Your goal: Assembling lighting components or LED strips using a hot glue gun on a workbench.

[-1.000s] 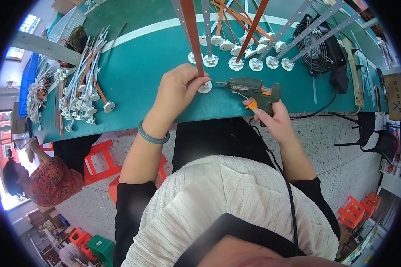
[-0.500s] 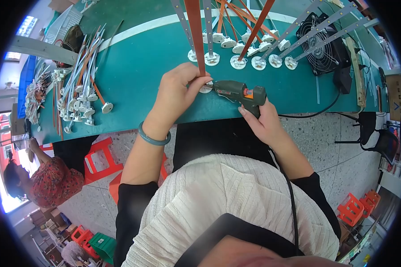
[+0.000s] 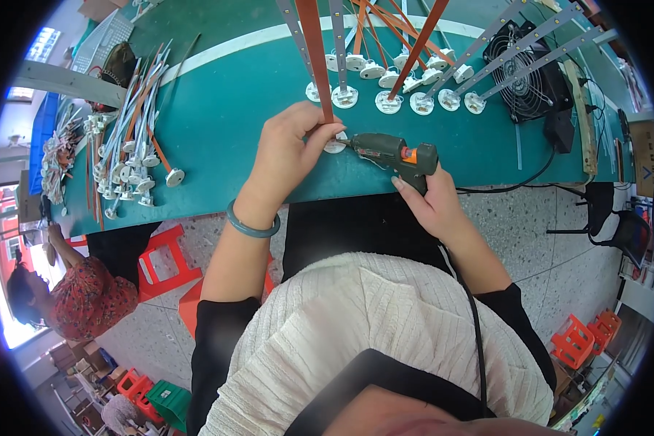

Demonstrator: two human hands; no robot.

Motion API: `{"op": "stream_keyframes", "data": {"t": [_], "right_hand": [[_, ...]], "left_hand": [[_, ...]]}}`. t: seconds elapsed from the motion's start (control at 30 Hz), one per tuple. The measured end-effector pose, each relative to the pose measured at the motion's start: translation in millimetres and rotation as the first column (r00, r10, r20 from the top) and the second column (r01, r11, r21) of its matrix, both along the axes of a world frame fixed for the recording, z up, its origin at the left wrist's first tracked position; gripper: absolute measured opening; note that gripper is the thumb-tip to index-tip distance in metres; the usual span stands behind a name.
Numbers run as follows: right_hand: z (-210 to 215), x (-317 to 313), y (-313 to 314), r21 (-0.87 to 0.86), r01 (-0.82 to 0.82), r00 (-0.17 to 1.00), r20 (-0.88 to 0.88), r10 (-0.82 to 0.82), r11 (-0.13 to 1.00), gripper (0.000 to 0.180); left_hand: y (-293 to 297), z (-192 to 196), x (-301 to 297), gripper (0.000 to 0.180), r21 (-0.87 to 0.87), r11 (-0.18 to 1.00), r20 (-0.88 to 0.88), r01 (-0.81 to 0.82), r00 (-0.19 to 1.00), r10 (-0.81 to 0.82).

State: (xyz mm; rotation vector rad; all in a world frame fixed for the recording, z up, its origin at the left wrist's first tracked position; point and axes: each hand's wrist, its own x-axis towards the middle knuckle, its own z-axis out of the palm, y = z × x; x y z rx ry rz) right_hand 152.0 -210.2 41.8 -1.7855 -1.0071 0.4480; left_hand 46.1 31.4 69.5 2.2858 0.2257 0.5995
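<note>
My left hand [image 3: 294,142] pinches the lower end of an upright orange-brown strip [image 3: 317,65], just above a round white base [image 3: 336,144] on the green table. A dark green hot glue gun [image 3: 392,151] is gripped in my right hand [image 3: 432,200], its nozzle pointing left at the base by my left fingertips. Whether the nozzle touches the base, I cannot tell. Behind my hands stand several strips on round white bases, among them an LED strip [image 3: 339,51] and another orange-brown strip [image 3: 418,47].
Bundled strips with white bases [image 3: 127,171] lie on the table's left. A black fan [image 3: 530,73] and a wooden-edged power strip [image 3: 583,123] stand at the right, with a black cable [image 3: 512,185] along the front edge. Another person [image 3: 87,294] sits at far left near a red stool [image 3: 166,265].
The glue gun and my right hand have shifted slightly right and down, showing more of the white base. My left hand stays on the strip.
</note>
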Motion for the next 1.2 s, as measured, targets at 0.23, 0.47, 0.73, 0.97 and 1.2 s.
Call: {"op": "stream_keyframes", "data": {"t": [0.23,0.47,0.73,0.97,1.2], "right_hand": [[-4.0,0.0,4.3,0.023,-0.013,1.0,0.022,0.013,1.0,0.03],[-3.6,2.3,3.2,0.02,-0.016,0.999,-0.031,0.016,1.0,0.031],[-2.9,2.4,1.4,-0.016,-0.015,0.999,-0.048,0.014,1.0,0.031],[-5.1,6.0,1.7,-0.004,0.007,0.977,-0.211,-0.008,1.0,0.032],[-0.9,14.9,-7.3,0.099,0.032,0.838,-0.545,0.027,0.995,0.038]], "left_hand": [[-1.1,1.6,-1.1,0.007,0.018,1.0,-0.006,-0.023,1.0,0.023],[-5.7,0.9,1.6,0.013,-0.038,0.999,0.057,-0.021,0.998,0.024],[-6.6,0.5,-0.6,0.012,-0.043,0.999,0.052,-0.03,0.998,0.032],[-9.4,1.7,-3.0,0.01,0.006,1.0,0.062,-0.017,0.998,0.017],[-8.6,8.8,-9.9,0.01,-0.019,0.995,-0.039,0.102,0.994,-0.102]]}}
